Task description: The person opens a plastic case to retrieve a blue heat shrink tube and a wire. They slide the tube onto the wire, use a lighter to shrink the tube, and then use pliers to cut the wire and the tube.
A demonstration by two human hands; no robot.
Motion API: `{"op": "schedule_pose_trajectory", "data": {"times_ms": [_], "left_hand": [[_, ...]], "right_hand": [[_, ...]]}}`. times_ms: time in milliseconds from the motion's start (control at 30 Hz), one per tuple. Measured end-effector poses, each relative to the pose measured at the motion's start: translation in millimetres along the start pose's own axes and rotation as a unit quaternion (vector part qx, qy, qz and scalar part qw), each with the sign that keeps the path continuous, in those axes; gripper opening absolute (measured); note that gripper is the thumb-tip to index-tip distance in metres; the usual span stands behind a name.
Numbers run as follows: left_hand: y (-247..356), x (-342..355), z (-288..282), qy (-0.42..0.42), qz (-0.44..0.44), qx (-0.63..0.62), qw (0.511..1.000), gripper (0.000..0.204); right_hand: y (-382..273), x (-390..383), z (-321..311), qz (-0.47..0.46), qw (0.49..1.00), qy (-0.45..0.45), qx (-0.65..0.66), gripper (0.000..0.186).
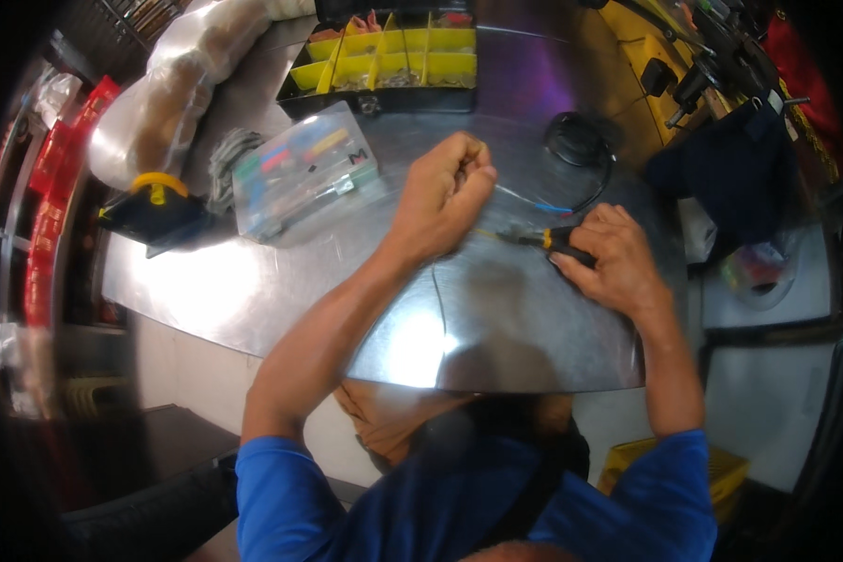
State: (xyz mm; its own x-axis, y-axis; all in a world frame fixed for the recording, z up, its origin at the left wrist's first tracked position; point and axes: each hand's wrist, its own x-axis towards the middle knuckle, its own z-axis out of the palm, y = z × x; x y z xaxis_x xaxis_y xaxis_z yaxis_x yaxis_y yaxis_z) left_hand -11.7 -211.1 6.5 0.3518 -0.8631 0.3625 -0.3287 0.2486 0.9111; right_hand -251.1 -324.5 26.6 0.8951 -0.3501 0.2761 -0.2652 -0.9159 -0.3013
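Observation:
My left hand (448, 192) is closed above the middle of the metal table, its fingers pinched on a thin wire. A pale length of this wire (515, 197) runs right toward small blue and red sleeves (554, 209) on a black cable. Another thin grey wire (440, 298) trails from under the hand toward the table's near edge. My right hand (616, 260) grips a pair of pliers (560, 240) with black and yellow handles. The jaws point left at a short yellowish wire end near my left hand; whether they touch it is too blurred to tell.
A coiled black cable (576, 140) lies beyond my right hand. At the back stands an open black toolbox (459, 98) with yellow compartments. A clear plastic case (300, 173), a grey glove (229, 164) and a wrapped roll (150, 122) occupy the left. Dark cloth (721, 178) hangs at right.

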Motion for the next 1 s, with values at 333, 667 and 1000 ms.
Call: {"op": "schedule_pose_trajectory", "data": {"times_ms": [333, 667, 1000], "left_hand": [[-18, -1, 8, 0.047, 0.162, 0.149, 0.974, 0.013], [-8, -10, 5, 0.067, 0.098, 0.129, 0.985, 0.013], [-17, -8, -9, 0.079, 0.128, 0.165, 0.975, 0.015]], "right_hand": [[-131, 2, -99, -0.275, 0.956, 0.096, 0.044, 0.027], [-192, 30, -119, -0.435, 0.889, 0.021, 0.142, 0.038], [-224, 16, -114, -0.335, 0.928, 0.099, 0.132, 0.026]]}}
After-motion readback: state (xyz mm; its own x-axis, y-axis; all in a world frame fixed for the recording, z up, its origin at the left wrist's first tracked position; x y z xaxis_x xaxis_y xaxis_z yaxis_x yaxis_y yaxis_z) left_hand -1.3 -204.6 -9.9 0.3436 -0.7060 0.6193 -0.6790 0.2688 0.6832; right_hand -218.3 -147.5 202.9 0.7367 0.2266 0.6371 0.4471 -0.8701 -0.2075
